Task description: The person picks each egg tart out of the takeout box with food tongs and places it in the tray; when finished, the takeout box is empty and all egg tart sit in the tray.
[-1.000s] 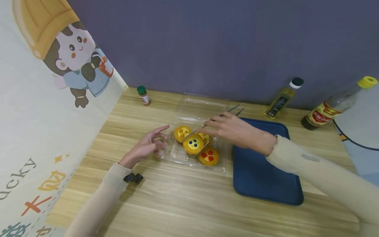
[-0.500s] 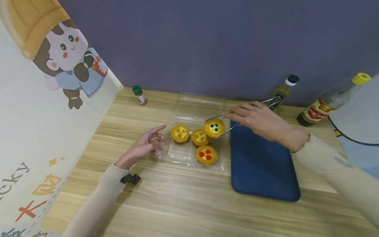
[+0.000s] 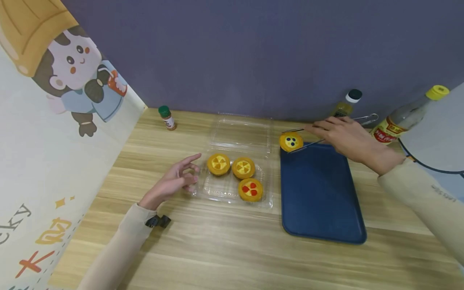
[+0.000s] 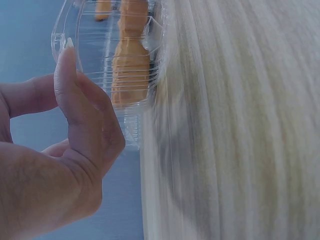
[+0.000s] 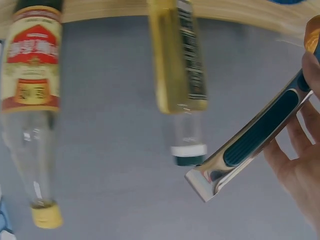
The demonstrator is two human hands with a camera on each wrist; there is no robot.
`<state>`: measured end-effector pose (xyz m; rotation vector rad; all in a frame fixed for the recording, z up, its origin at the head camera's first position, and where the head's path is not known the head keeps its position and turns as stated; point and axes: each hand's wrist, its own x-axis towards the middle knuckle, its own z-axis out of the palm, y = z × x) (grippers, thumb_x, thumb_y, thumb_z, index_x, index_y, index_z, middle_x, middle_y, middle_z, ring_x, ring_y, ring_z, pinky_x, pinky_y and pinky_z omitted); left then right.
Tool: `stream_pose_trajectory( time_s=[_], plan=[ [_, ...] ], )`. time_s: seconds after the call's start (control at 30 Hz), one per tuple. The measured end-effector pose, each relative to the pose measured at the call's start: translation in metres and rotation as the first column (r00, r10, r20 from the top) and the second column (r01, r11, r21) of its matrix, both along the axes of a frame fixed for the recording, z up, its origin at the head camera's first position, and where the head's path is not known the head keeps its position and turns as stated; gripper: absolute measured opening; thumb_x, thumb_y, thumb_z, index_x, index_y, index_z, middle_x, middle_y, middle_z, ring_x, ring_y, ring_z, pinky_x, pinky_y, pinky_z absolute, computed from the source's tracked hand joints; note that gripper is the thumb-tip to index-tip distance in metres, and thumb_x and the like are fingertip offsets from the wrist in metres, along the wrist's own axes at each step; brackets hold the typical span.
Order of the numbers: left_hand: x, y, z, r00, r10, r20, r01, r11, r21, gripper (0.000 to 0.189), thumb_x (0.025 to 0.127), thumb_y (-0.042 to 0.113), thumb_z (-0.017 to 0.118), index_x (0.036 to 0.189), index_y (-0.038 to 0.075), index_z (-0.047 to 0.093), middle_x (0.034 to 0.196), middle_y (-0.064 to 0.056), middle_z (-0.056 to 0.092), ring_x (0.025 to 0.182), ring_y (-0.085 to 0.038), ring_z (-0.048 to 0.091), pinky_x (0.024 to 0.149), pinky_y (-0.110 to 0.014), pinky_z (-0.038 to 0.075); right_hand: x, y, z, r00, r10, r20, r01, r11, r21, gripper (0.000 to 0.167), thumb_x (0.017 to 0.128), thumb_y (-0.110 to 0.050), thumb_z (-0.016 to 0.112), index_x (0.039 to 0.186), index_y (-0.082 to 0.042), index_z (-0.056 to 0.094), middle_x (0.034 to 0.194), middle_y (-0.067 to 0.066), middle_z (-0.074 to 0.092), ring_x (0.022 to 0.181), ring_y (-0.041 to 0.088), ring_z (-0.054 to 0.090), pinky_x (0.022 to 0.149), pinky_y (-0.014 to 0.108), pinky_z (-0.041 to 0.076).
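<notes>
In the head view, my right hand [image 3: 349, 139] grips metal tongs [image 3: 308, 146]. The tongs clasp an egg tart [image 3: 291, 141] topped with dark blue dots, over the far left corner of the dark blue tray [image 3: 322, 197]. In the right wrist view, the tongs' green-inlaid handle [image 5: 262, 127] runs out from the fingers. Left of the tray, an opened clear plastic box [image 3: 217, 188] holds a tart with red pieces [image 3: 250, 189] and two with yellow wedges, one nearer the left [image 3: 218, 164]. My left hand [image 3: 172, 183] has loosely bent fingers at the box's left edge; whether they touch it is unclear.
A green-capped spice jar [image 3: 167, 118] stands at the back left. Behind the tray are an oil bottle [image 3: 343, 108], partly hidden by my right hand, and a yellow-capped sauce bottle [image 3: 389, 131]. A purple-grey wall [image 3: 217, 52] bounds the table's back.
My right hand has carried the blue-dotted tart in the tongs out of the plastic box, rightward and back to the tray's corner. The left hand has stayed by the box.
</notes>
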<state>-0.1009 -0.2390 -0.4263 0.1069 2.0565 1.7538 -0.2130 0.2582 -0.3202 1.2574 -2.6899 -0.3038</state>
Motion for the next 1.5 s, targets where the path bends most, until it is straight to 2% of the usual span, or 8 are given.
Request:
stream_pose_trajectory(
  time_s=[0.3,0.43,0.57,1.0,1.5],
  plan=[
    [0.002,0.000,-0.002,1.000,-0.001,0.006,0.001,1.000,0.012,0.085,0.093,-0.006,0.057,0.167,0.015,0.022,0.136,-0.024,0.044,0.079,-0.013,0.059,0.065,-0.025,0.064,-0.009,0.018,-0.021,0.996,-0.079,0.042,0.074,0.992,0.100,0.066,0.092,-0.009,0.077,0.153,-0.018,0.053,0.143,0.015,0.063,0.116,0.039,0.063,0.080,0.057,0.059],
    [0.002,0.000,-0.001,1.000,-0.003,0.008,0.003,1.000,0.015,0.085,0.093,-0.006,0.057,0.167,0.015,0.022,0.135,-0.024,0.044,0.079,-0.013,0.059,0.065,-0.025,0.063,-0.008,0.018,-0.030,0.995,-0.073,0.061,0.067,0.994,0.091,0.065,0.092,-0.010,0.077,0.152,-0.018,0.055,0.142,0.013,0.064,0.114,0.037,0.063,0.076,0.054,0.060],
    [0.001,0.000,-0.001,1.000,-0.003,0.004,0.003,1.000,0.012,0.086,0.092,-0.006,0.056,0.167,0.015,0.021,0.136,-0.024,0.044,0.079,-0.013,0.059,0.065,-0.025,0.063,-0.007,0.014,-0.035,0.995,-0.058,0.078,0.053,0.997,0.062,0.064,0.091,-0.009,0.078,0.150,-0.019,0.057,0.141,0.012,0.065,0.114,0.037,0.063,0.079,0.055,0.060],
    [0.001,-0.001,-0.001,1.000,-0.006,0.001,0.006,1.000,0.010,0.086,0.092,-0.006,0.055,0.167,0.016,0.022,0.137,-0.026,0.043,0.081,-0.014,0.059,0.065,-0.025,0.063,-0.011,0.009,-0.037,0.994,-0.060,0.096,0.053,0.996,0.068,0.064,0.094,-0.015,0.076,0.153,-0.020,0.053,0.144,0.013,0.063,0.123,0.039,0.061,0.089,0.061,0.057],
    [0.001,-0.002,0.000,1.000,0.001,0.007,-0.001,1.000,0.002,0.086,0.091,-0.007,0.054,0.167,0.017,0.022,0.136,-0.023,0.044,0.085,-0.015,0.059,0.066,-0.026,0.063,-0.010,0.007,-0.037,0.995,-0.053,0.085,0.047,0.996,0.073,0.065,0.095,-0.013,0.075,0.155,-0.019,0.051,0.145,0.013,0.062,0.125,0.039,0.060,0.092,0.061,0.056]
  ],
)
